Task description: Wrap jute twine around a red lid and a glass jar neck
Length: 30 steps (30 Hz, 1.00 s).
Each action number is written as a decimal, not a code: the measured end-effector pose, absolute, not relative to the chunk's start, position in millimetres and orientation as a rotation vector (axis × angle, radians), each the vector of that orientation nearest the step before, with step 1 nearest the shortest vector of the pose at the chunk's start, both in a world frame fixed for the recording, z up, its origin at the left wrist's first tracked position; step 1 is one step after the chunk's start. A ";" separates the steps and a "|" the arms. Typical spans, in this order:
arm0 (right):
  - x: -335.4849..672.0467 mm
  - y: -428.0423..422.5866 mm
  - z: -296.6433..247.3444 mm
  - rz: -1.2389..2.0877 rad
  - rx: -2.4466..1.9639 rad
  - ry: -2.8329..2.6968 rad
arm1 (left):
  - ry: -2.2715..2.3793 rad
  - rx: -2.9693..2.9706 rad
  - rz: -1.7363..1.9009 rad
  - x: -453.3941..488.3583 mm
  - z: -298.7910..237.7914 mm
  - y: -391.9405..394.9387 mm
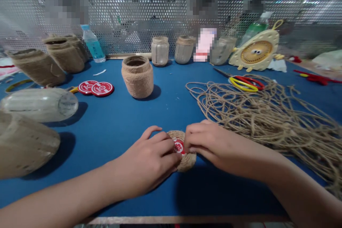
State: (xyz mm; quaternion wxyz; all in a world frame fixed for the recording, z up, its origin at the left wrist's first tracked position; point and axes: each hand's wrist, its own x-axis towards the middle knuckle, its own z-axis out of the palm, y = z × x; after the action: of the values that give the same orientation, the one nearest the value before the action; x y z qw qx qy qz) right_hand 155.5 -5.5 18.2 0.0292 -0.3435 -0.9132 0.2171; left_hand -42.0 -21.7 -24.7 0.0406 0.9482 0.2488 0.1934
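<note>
Between my two hands lies a round red jar lid (179, 145) with twine (187, 163) coiled around its outer part, on the blue tabletop. My left hand (157, 156) grips the lid's left side, its fingers bent over the edge. On the right side my right hand (207, 142) has its fingertips pinched together at the twine ring; what exactly they pinch is hidden. A large loose heap of twine (240, 110) spreads out to the right of my right hand. Beyond my hands, a jar wrapped in twine (139, 78) stands upright.
Two red lids (102, 88) lie at the left, near a glass jar on its side (40, 105). Scissors (244, 83) rest on the twine heap. Along the perforated metal screen (133, 14) stand glass jars (159, 51), a blue bottle (93, 44) and a yellow fan (256, 51).
</note>
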 end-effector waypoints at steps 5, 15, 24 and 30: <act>153.9 -5.5 12.1 0.571 -1.105 -2.826 | 0.747 2.977 0.611 -42.4 -26.7 -23.1; 153.0 -4.7 2.6 0.398 -1.019 -2.899 | 0.708 3.000 0.615 -40.7 -27.7 -22.9; 157.9 -2.7 13.8 0.408 -1.215 -2.807 | 0.614 3.020 0.587 -40.8 -29.6 -23.9; 161.4 2.0 14.7 0.300 -1.366 -2.704 | 0.595 3.066 0.667 -39.5 -32.3 -24.2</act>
State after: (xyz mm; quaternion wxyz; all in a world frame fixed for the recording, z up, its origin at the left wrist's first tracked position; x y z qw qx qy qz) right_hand 161.4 2.0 14.7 0.0487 -0.4483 -0.8871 0.0984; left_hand -39.5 -24.2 -32.3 -0.0261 0.9597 0.1862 0.2088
